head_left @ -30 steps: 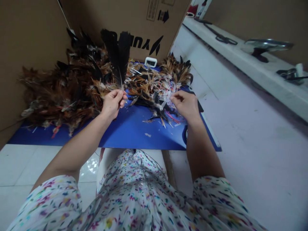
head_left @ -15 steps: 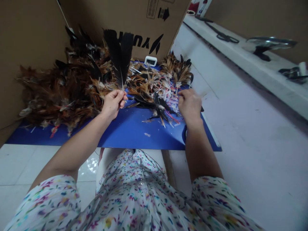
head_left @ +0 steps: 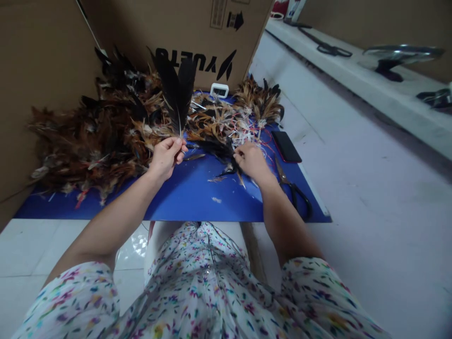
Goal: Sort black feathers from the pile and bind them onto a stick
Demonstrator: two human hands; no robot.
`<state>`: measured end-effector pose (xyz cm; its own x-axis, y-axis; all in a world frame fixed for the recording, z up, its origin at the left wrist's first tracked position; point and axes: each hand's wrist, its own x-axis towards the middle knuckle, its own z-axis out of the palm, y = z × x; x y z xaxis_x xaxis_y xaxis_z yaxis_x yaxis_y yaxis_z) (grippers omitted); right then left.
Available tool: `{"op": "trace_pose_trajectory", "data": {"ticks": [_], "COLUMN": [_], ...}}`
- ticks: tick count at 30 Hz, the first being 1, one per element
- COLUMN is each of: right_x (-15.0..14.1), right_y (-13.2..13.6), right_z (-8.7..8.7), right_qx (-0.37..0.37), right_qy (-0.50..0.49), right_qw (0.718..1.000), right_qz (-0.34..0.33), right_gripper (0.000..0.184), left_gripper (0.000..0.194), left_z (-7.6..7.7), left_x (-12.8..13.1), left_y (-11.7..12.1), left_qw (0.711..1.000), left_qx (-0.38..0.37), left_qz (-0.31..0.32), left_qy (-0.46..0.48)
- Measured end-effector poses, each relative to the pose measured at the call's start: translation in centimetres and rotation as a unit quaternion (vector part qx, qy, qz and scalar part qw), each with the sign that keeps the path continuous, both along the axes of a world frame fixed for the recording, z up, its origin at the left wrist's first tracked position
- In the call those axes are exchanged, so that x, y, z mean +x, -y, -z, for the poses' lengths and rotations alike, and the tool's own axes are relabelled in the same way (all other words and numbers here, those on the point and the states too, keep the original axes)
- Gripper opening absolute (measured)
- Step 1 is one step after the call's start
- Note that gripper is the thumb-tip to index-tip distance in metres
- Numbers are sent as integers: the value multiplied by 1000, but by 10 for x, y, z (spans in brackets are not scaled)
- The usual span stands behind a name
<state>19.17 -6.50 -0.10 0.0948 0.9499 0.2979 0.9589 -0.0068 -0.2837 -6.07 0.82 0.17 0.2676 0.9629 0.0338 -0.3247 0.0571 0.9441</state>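
Note:
Two long black feathers (head_left: 179, 89) stand upright and fan apart in a V. My left hand (head_left: 167, 155) pinches them at their quill ends, above the near part of the blue board (head_left: 187, 197). To the right, my right hand (head_left: 251, 160) has its fingers curled down onto a loose heap of black feathers (head_left: 215, 149) on the board. Its fingertips touch the quill end of that heap; what lies between them is hidden. White and pink strips (head_left: 243, 134) are tangled just beyond this hand.
Brown feather bundles (head_left: 95, 141) cover the left, with a smaller bundle (head_left: 259, 103) at back right. Scissors (head_left: 293, 188) and a phone (head_left: 286, 146) lie beside my right forearm. A small white display (head_left: 219, 90) stands before a cardboard box (head_left: 197, 28).
My right hand has moved left from the board's right side to the black feather heap, uncovering the phone and scissors. My left hand still holds the two feathers in about the same place.

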Motion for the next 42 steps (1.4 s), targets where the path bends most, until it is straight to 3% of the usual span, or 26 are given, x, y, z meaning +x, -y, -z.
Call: {"op": "trace_pose_trajectory", "data": {"ticks": [2,4,6,9,11,15,22,28,34,42], "right_x": [0,-3,-7,-15,-22,-40,-64,-66,-64,-65], "right_y": [0,0,-1,-2,-4,-11,-19,-19,-22,-21], "right_z": [-2,-6,-12,-22,-28,-29,-4,3,5,8], "right_qx": [41,59,51,8,-15,-31,-8,-7,25,13], "right_qy": [-109,-240,-384,-558,-616,-660,-675,-696,-688,-675], "right_qw": [993,969,922,829,786,746,728,704,716,732], "right_qz": [13,19,8,-23,-48,-90,-120,-142,-116,-95], "right_gripper": [8,3,7,18,25,31,40,40,35,40], "left_gripper": [21,21,22,25,28,31,43,50,53,50], "left_z": [2,3,5,8,8,10,16,15,13,24], "left_x": [0,0,-1,-1,-1,3,14,29,42,46], "left_y": [0,-1,-2,-3,-2,3,17,20,17,19], "left_qw": [1000,1000,1000,1000,1000,999,996,994,991,984], "left_qx": [-1,-2,0,5,1,-18,-19,3,42,90], "left_qz": [4,9,13,16,18,23,83,102,72,52], "left_qy": [-2,-3,-2,-5,-10,-13,-23,-50,-109,-148]}}
